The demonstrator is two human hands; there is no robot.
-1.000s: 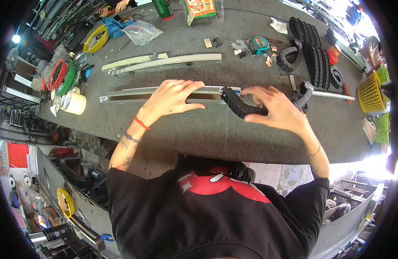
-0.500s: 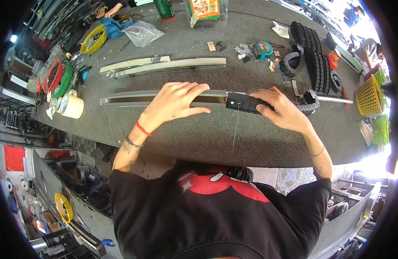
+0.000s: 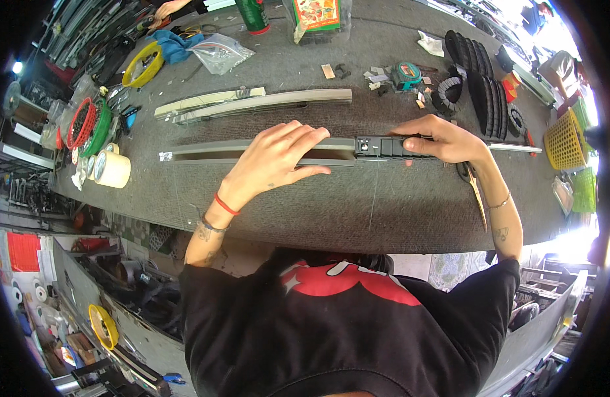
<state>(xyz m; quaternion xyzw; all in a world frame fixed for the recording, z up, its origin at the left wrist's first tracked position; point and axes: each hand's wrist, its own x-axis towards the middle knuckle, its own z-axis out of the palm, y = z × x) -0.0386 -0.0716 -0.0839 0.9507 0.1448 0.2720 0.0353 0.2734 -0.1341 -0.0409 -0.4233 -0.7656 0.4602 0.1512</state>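
A long grey channel profile (image 3: pixel 205 149) lies crosswise on the table before me. My left hand (image 3: pixel 278 155) grips it from above, fingers over the far rim and thumb at the near one. At the channel's right end sits a straight black segmented plastic chain (image 3: pixel 384 147), in line with it. My right hand (image 3: pixel 444 140) is closed around the chain's right part, with the thumb on top and fingers behind, partly hidden. A thin thread-like strand hangs from the chain toward me. Scissors (image 3: pixel 477 195) lie beside my right forearm, their handles partly hidden.
Two pale strips (image 3: pixel 272 100) lie beyond the channel. Farther right are a teal tape measure (image 3: pixel 405 76), black chain lengths (image 3: pixel 487 99) and a yellow basket (image 3: pixel 563 145). Tape rolls (image 3: pixel 112 169) and small baskets (image 3: pixel 82 124) stand at left. Another person's hand (image 3: pixel 169 9) shows far left.
My right hand has shifted right and turned, and the black chain's visible top now looks different and straighter. The scissors have come into sight. My left hand keeps its hold on the channel.
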